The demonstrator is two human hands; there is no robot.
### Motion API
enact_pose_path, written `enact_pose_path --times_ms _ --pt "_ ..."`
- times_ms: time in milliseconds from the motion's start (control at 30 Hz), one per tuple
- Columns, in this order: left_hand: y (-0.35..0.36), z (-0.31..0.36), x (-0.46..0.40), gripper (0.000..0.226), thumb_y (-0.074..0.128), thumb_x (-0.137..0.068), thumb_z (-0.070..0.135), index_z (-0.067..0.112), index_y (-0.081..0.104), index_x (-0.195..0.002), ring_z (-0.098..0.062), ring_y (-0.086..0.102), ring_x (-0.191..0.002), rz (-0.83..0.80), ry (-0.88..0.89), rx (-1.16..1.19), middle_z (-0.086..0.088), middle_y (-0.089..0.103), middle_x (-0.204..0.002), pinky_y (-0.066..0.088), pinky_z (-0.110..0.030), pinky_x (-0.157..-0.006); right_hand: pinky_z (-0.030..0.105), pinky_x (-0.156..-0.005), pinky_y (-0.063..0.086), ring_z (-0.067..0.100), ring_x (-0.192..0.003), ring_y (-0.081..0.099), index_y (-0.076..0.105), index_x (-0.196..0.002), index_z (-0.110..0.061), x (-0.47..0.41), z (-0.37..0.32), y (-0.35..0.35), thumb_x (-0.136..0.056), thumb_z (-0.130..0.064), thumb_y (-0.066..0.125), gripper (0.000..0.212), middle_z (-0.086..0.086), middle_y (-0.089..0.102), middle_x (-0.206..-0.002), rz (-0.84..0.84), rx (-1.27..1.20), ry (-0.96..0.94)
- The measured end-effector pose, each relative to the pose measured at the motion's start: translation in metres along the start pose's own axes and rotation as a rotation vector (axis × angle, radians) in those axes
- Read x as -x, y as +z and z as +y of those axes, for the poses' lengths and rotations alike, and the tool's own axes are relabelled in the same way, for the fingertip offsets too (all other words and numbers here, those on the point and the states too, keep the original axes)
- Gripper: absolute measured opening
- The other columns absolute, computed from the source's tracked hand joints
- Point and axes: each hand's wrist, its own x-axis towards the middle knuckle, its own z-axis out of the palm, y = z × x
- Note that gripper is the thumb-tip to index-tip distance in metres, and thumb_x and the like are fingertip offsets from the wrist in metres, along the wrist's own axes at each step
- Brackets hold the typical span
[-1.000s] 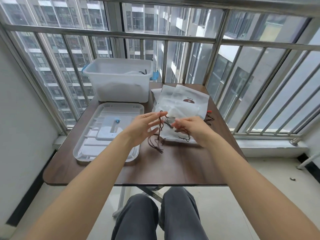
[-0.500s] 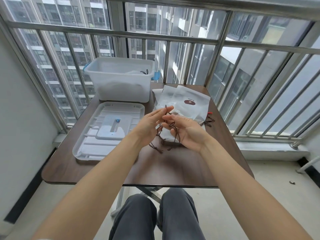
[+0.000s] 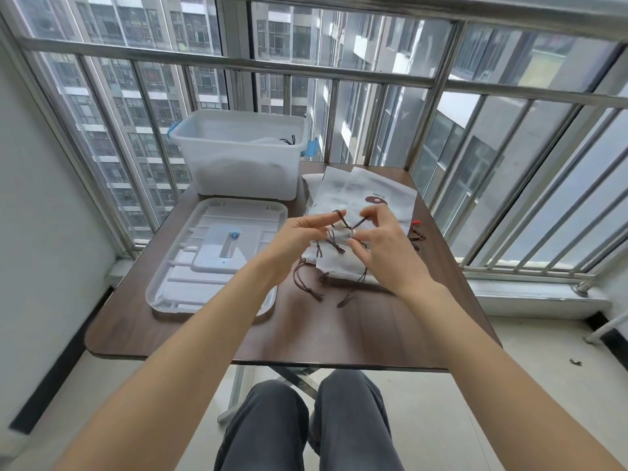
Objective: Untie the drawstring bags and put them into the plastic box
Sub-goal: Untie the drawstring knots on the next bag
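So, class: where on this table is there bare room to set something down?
Bare wood runs along the near edge of the table, below the lid and the cords. The right side is crowded with bags; the box fills the far left.

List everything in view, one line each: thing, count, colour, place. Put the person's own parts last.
plastic box: one, translucent white with blue latches, far left of the table; a white bag with dark cord lies inside.
lid: one, translucent white, lying flat on the table in front of the box.
drawstring bags: a stack, count unclear, white with dark brown cords, right of the lid.
brown cord: one, stretched between both hands above the stack.
red-tipped cords: a small cluster at the stack's right edge.
table: one, dark brown wood.
railing: metal bars behind and to the right of the table.
legs: two, grey trousers, under the table.
left hand: pinches the cord.
right hand: pinches the cord.
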Motion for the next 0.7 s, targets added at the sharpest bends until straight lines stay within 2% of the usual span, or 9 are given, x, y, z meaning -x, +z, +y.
enact_pose_path --times_ms 67,167,267,333,400,467,567,700 --pt "0.001 0.001 0.0 0.05 0.043 -0.084 -0.009 0.018 0.06 -0.123 -0.003 0.05 -0.115 -0.022 0.012 -0.026 0.006 0.061 -0.121 0.039 -0.001 -0.079 0.014 -0.103 0.024 0.021 -0.127 0.04 0.074 -0.086 -0.006 0.0 0.006 0.0 -0.09 -0.018 0.059 0.02 0.013 0.04 -0.135 -0.024 0.032 -0.077" --pt "0.002 0.005 -0.001 0.048 0.045 -0.082 -0.011 0.019 0.063 -0.115 -0.008 0.053 -0.112 -0.053 0.029 -0.084 0.002 0.064 -0.114 0.039 -0.015 -0.093 0.023 -0.101 0.035 0.025 -0.125 0.045 0.073 -0.08 -0.007 -0.003 0.012 0.0 -0.088 -0.017 0.062 0.018 0.014 0.04 -0.138 -0.073 0.079 -0.23" --pt "0.006 0.009 -0.002 0.043 0.049 -0.082 -0.01 0.019 0.066 -0.107 -0.008 0.054 -0.091 -0.062 0.042 -0.179 0.001 0.065 -0.093 0.04 -0.015 -0.085 0.027 -0.095 0.044 0.025 -0.117 0.053 0.073 -0.08 -0.009 -0.007 0.016 0.002 -0.087 -0.018 0.064 0.015 0.013 0.044 -0.136 -0.108 0.083 -0.334" --pt "0.008 0.013 -0.002 0.039 0.051 -0.079 -0.008 0.015 0.067 -0.106 -0.009 0.052 -0.083 -0.053 0.055 -0.221 0.002 0.063 -0.089 0.042 -0.018 -0.078 0.025 -0.091 0.046 0.023 -0.113 0.055 0.074 -0.081 -0.01 -0.009 0.017 0.003 -0.087 -0.018 0.064 0.014 0.011 0.044 -0.136 -0.105 0.073 -0.341" --pt "0.009 0.017 -0.001 0.041 0.05 -0.073 0.001 0.013 0.068 -0.108 -0.007 0.053 -0.08 -0.014 0.102 -0.338 0.005 0.066 -0.097 0.048 -0.025 -0.076 0.021 -0.084 0.042 0.022 -0.112 0.057 0.074 -0.079 -0.01 -0.009 0.017 0.004 -0.087 -0.019 0.064 0.015 0.01 0.046 -0.136 -0.081 0.106 -0.325" --pt "0.009 0.02 0.0 0.044 0.047 -0.075 -0.001 0.012 0.068 -0.11 -0.01 0.055 -0.082 0.042 0.16 -0.512 0.002 0.066 -0.11 0.049 -0.029 -0.079 0.021 -0.081 0.04 0.024 -0.111 0.058 0.073 -0.074 -0.009 -0.01 0.017 0.005 -0.085 -0.018 0.065 0.016 0.011 0.049 -0.135 -0.043 0.156 -0.321" --pt "0.008 0.025 0.0 0.045 0.042 -0.081 -0.008 0.011 0.067 -0.114 -0.02 0.059 -0.094 0.099 0.216 -0.765 -0.005 0.064 -0.116 0.044 -0.021 -0.083 0.036 -0.089 0.047 0.032 -0.113 0.058 0.073 -0.075 -0.007 -0.015 0.018 0.008 -0.083 -0.017 0.066 0.014 0.014 0.052 -0.134 -0.007 0.192 -0.348" --pt "0.009 0.028 0.002 0.037 0.048 -0.089 0.005 0.016 0.062 -0.122 -0.027 0.05 -0.115 0.101 0.255 -1.174 -0.008 0.06 -0.12 0.042 -0.039 -0.095 0.041 -0.086 0.051 0.033 -0.115 0.056 0.072 -0.076 -0.008 -0.021 0.018 0.01 -0.085 -0.019 0.065 0.016 0.012 0.047 -0.14 0.0 0.188 -0.305"
